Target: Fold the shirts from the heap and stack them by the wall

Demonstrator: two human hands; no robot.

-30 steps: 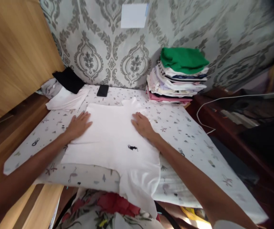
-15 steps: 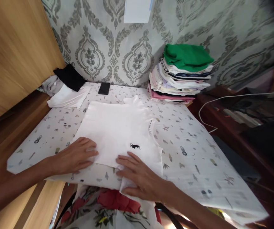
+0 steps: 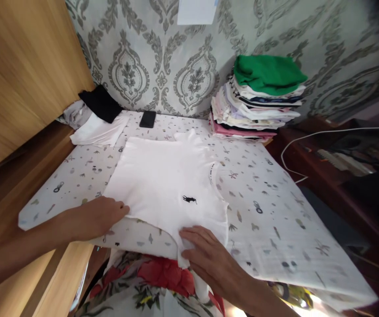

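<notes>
In mid-frame, a shirt (image 3: 159, 176) lies spread; the left hand (image 3: 98, 215) curls at its hem, grip unclear; the right hand (image 3: 211, 257) rests unclenched on 1 sleeve (image 3: 183, 255), whose overhang could drag creases.

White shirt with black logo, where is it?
Head view, centre: the white shirt lies on the patterned sheet, left hand and right hand at its near side.

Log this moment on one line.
left hand: at shirt corner | right hand: on sleeve | shirt: spread on cloth | stack: back right
</notes>
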